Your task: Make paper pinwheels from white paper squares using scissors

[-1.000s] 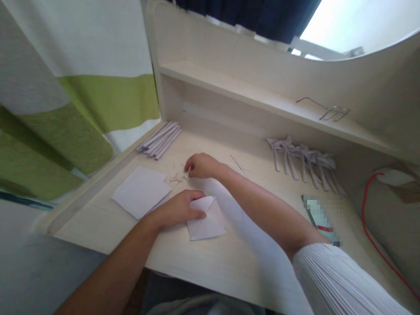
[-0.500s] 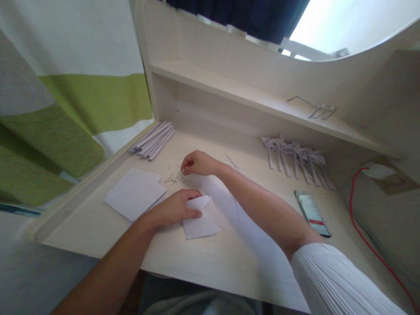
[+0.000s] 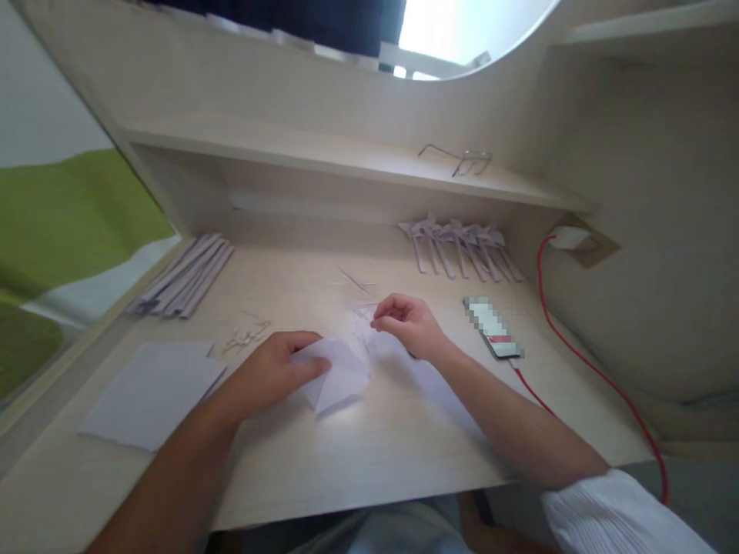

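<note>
Paper in hand: a white, partly folded square sheet of paper (image 3: 340, 373) lay on the pale wooden desk (image 3: 369, 454), near the middle of its front half.
Left hand: the left hand (image 3: 271, 373) rested palm down on the left part of that sheet, fingers spread flat and pressing it to the desk, closed around nothing.
Right hand: the right hand (image 3: 409, 323) sat just right of the sheet's far corner, thumb and fingertips pinched together; whether they had hold of a small scrap or the paper's edge could not be told through the blur.
Stack at left: a flat pile of white square sheets (image 3: 153, 392) lay near the left forearm, apart from the folded sheet.
Scraps: small pale paper snippets (image 3: 245, 338) were scattered just beyond the left hand.
Strips: a bundle of long grey-white paper strips (image 3: 182, 277) lay at the desk's far left edge.
Folded pieces: a row of grey-white folded paper shapes with long stems (image 3: 459, 246) lay along the back, under the shelf.
Phone: a dark smartphone (image 3: 493, 331) lay right of the right hand, with a red cable (image 3: 583, 362) running from it to the wall.
Shelf: wire-framed glasses (image 3: 462, 160) rested on the upper wooden shelf (image 3: 289, 146).
</note>
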Tool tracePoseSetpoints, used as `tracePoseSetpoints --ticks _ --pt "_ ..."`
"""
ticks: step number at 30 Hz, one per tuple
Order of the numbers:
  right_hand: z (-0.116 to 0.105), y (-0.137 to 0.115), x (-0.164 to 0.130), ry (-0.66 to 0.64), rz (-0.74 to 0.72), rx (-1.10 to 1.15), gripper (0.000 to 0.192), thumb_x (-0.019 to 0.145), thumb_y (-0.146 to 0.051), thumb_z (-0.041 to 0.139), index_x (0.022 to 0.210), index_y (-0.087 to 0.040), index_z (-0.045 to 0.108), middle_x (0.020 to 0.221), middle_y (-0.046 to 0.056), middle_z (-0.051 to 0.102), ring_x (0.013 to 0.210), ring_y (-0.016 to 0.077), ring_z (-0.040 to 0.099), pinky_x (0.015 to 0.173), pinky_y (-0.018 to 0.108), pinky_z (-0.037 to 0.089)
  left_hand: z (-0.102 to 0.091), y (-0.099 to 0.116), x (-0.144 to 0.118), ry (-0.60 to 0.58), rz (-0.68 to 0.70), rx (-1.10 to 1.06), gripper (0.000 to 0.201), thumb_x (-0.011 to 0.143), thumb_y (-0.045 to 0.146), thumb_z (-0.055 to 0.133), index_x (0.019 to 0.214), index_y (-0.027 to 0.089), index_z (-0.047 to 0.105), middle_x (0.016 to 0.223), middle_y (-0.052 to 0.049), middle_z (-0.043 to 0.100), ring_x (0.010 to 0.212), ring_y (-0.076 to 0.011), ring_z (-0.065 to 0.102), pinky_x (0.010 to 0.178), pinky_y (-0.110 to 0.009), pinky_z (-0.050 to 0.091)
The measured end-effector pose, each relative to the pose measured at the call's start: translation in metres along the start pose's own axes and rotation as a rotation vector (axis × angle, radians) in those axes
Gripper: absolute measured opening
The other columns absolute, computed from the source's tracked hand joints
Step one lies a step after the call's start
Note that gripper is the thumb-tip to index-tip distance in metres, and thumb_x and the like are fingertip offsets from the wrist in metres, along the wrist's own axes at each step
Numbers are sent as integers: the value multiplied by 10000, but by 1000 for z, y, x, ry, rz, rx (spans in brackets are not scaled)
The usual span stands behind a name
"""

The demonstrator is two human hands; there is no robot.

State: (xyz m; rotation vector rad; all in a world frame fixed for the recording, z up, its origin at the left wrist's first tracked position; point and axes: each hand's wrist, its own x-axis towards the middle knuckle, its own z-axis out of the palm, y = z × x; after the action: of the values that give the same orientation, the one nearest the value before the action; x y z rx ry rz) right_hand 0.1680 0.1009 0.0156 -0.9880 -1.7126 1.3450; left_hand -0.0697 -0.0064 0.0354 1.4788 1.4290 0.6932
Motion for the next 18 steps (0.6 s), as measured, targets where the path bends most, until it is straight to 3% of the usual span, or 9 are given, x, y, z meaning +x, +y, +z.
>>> tracePoseSetpoints --ticks 4,9,18 --pt "-23 8 -23 132 -7 103 119 694 -222 765 757 -181 672 690 -3 691 647 144 645 641 269 501 25 28 32 -112 56 -14 227 824 363 657 868 165 761 801 -11 728 724 -194 627 660 -273 447" --pt "-31 16 -30 271 -31 156 127 683 -180 776 717 -185 653 633 -30 660 596 120 601 594 245 456 49 18 62 -254 48 -76 317 851 437 639 818 142 748 703 -7 678 636 -168 580 613 -261 412" --pt "-19 13 -47 107 4 212 169 754 -266 816 863 -170 731 779 27 734 714 160 692 705 300 532 56 -3 63 -184 60 -201 257 852 387 693 886 138 748 778 -4 661 664 -130 554 598 -233 390"
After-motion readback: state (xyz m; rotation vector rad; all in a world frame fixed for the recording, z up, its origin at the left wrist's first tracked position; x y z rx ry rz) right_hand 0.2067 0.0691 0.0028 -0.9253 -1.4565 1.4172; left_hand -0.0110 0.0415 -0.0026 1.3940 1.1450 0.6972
